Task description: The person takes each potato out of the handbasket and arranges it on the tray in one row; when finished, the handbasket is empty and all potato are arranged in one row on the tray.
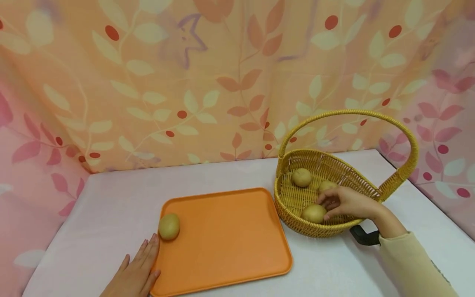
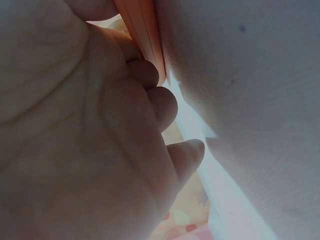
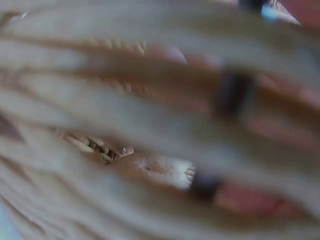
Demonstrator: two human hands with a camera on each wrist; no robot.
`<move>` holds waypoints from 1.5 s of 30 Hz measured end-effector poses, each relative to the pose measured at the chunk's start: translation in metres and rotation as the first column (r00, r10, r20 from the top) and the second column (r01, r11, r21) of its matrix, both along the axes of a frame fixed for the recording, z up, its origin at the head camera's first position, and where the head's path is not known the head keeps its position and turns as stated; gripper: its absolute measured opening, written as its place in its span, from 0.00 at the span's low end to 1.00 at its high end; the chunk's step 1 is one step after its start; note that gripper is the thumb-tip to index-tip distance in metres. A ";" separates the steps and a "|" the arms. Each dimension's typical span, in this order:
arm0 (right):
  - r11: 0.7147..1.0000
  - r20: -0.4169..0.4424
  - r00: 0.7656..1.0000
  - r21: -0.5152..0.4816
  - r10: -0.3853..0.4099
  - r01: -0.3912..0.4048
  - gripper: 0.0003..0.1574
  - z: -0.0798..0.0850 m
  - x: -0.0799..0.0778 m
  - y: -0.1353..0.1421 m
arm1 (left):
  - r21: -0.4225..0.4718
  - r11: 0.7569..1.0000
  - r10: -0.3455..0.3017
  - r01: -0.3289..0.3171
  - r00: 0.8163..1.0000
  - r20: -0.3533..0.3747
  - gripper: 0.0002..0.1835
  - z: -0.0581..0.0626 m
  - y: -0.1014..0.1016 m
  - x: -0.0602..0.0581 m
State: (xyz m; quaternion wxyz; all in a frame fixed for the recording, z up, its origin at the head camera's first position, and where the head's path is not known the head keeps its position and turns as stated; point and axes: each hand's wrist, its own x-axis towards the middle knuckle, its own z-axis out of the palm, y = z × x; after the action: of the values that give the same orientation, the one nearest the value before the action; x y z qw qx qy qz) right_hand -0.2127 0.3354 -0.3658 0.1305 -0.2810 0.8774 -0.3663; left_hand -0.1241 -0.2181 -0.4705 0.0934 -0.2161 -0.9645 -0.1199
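Observation:
My left hand (image 1: 134, 270) lies along the left rim of an orange tray (image 1: 226, 243), its fingers extended against the edge. In the left wrist view the fingertips meet the side of the tray (image 2: 142, 35). A potato (image 1: 169, 227) rests on the tray by that rim. My right hand (image 1: 346, 202) reaches into a yellow wicker basket (image 1: 297, 225), fingers bent and thumb tip right at the near potato (image 1: 313, 213). Two more potatoes lie in the basket, one at the back left (image 1: 302, 177), another partly behind the hand (image 1: 327, 186). Blurred weave fills most of the right wrist view.
The basket's tall handle (image 1: 349, 112) arches over it, to the right of the tray. A black wrist device (image 1: 363, 236) sits under my right wrist outside the basket. A white cloth (image 1: 122, 206) covers the table, and patterned curtains (image 1: 148, 103) hang behind and at the sides.

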 end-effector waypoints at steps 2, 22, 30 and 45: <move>1.000 0.020 1.000 -0.020 0.012 -0.012 0.23 0.000 0.000 0.000 | -0.003 1.000 -0.003 0.003 1.000 -0.007 0.45 0.002 0.000 -0.001; 0.995 0.061 0.996 0.065 0.069 -0.073 0.26 -0.001 0.001 0.001 | 0.005 1.000 0.017 -0.017 1.000 0.015 0.44 0.004 0.001 0.001; 0.995 0.068 0.994 0.031 0.090 -0.092 0.25 -0.002 0.002 0.002 | 0.010 1.000 0.001 -0.001 1.000 -0.005 0.45 0.002 0.000 0.001; 0.994 0.108 0.989 0.025 0.100 -0.103 0.27 -0.001 0.002 0.002 | 0.004 1.000 0.004 -0.004 1.000 0.007 0.44 0.003 0.001 0.000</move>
State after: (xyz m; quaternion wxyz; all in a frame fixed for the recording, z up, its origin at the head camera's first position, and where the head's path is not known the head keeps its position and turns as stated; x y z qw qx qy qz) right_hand -0.2110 0.3372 -0.3672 0.2001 -0.3033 0.8591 -0.3605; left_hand -0.1238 -0.2175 -0.4670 0.0906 -0.2136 -0.9650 -0.1225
